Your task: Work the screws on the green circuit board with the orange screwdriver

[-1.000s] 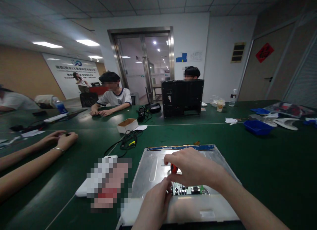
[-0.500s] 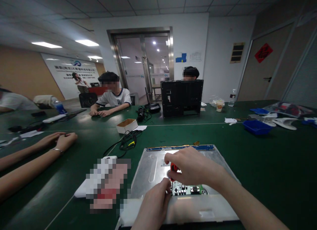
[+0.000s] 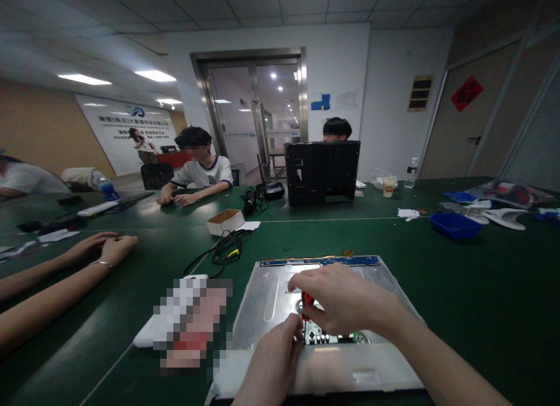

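Observation:
A screwdriver (image 3: 307,304) with a red and black handle stands nearly upright, held in the fingers of my right hand (image 3: 345,298). My left hand (image 3: 275,353) is closed low down, thumb and fingertips pinched at the screwdriver's thin shaft. Its tip is hidden by my left fingers, at the left end of a small green circuit board (image 3: 324,334). This board sits on the silver metal back of a flat display panel (image 3: 258,312), which lies on the table below both hands. A blue strip board (image 3: 367,260) runs along the panel's far edge.
Left of the panel lie a white object (image 3: 153,330) and a blurred-out pinkish one. Beyond are a coiled black cable (image 3: 227,248), an open small box (image 3: 225,222) and an upright black monitor frame (image 3: 321,175). A blue tray (image 3: 455,225) stands right. Another person's hands (image 3: 116,248) rest left.
My right fingers shift slightly around the screwdriver handle, and the right hand now covers more of the green board. My left hand and the panel stay in place.

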The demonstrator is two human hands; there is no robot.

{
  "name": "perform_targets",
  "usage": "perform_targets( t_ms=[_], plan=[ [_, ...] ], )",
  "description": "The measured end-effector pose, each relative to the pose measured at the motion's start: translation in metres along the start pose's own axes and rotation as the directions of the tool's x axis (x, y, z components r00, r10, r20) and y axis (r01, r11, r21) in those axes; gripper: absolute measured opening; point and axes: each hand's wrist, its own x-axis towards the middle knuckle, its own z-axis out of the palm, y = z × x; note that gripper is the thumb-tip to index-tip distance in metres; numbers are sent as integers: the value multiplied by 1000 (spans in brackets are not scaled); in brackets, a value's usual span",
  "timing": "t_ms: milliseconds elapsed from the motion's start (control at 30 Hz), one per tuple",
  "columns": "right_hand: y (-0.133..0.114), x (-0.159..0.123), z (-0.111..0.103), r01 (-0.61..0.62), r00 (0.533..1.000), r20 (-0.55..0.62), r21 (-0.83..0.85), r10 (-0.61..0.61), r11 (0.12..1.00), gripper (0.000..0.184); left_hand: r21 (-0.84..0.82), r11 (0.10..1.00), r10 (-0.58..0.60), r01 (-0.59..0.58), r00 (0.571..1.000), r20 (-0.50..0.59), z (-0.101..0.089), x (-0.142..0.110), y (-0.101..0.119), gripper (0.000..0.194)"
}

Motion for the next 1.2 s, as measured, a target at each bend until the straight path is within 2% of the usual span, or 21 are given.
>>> perform_targets(
  t_ms=[267,400,533,667,800,1200],
  plan=[
    [2,2,0,-62,998,8,-37,62,997,22,49,998,-41,40,999,20,-1,0,1,21],
    [2,-1,0,-22,1000,3,-23,22,1000,32,15,1000,9,-9,1000,3,-1,-1,-1,17],
    [2,-1,0,8,1000,3,-10,-8,1000,35,28,1000,-13,13,1000,6,-2,-1,1,16],
    [1,1,1,-21,1000,-2,-27,21,999,29,20,1000,-20,19,1000,17,-2,0,1,19],
    [0,4,1,-56,998,-13,-87,55,995,13,21,1000,1,-1,1000,7,0,0,0,19],
    [1,0,2,19,1000,-18,-37,-19,999,24,-9,1000,10,-10,1000,3,-1,-2,0,15]
  ],
)
